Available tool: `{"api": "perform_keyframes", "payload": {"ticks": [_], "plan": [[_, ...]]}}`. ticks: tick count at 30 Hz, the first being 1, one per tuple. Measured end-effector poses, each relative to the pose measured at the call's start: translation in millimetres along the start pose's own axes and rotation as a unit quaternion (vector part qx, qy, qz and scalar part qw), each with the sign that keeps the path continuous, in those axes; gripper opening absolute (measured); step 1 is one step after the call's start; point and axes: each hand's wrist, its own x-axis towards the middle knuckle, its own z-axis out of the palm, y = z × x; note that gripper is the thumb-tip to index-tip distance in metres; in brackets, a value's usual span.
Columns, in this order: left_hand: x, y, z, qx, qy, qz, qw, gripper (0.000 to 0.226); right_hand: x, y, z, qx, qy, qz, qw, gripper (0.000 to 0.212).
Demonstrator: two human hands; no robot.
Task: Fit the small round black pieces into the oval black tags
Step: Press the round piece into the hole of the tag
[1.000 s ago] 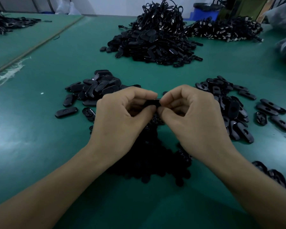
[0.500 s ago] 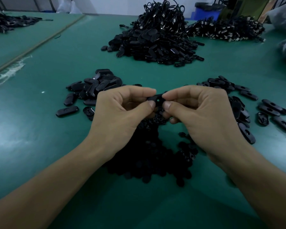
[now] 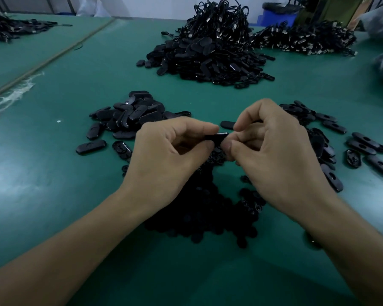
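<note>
The left hand (image 3: pixel 168 155) and right hand (image 3: pixel 274 151), fingers curled, pinch one black tag (image 3: pixel 217 136) between them above piled round pieces (image 3: pixel 199 213) on a green worktop (image 3: pixel 53 173).

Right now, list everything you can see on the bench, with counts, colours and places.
held tag: one, black, pinched between both hands above the bench
round pieces: a heap, black, under the hands
left tag pile: many oval tags, black, left of the hands
right tag pile: many oval tags with holes, black, spread right of the hands
corded tags: a tall heap, black, far centre
second corded heap: one, black with pale metal ends, far right
far-left heap: one, black, far left
bin: one, blue, behind the bench
bench: one, green
left hand: one, grips the held tag
right hand: one, pinches the tag's end
</note>
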Motion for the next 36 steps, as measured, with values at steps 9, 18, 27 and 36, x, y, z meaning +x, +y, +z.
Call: {"api": "perform_keyframes", "payload": {"ticks": [9, 18, 27, 36], "plan": [[-3.2, 3.5, 0.5, 0.11, -0.019, 0.064, 0.992, 0.027, -3.4, -2.9, -0.2, -0.041, -0.019, 0.006, 0.999, 0.035], [-2.7, 6.4, 1.6, 0.193, 0.0, 0.132, 0.972, 0.026, -1.3, -1.5, 2.6, 0.023, -0.006, 0.049, 0.999, 0.041], [-4.3, 2.9, 4.5, 0.141, 0.018, 0.075, 0.987, 0.027, -2.8, -4.9, 8.0, -0.013, 0.04, 0.025, 0.999, 0.037], [-3.1, 7.4, 5.1, 0.186, 0.027, 0.098, 0.977, 0.025, -4.2, -1.0, 18.6, -0.004, 0.02, 0.031, 0.999, 0.03]]}}
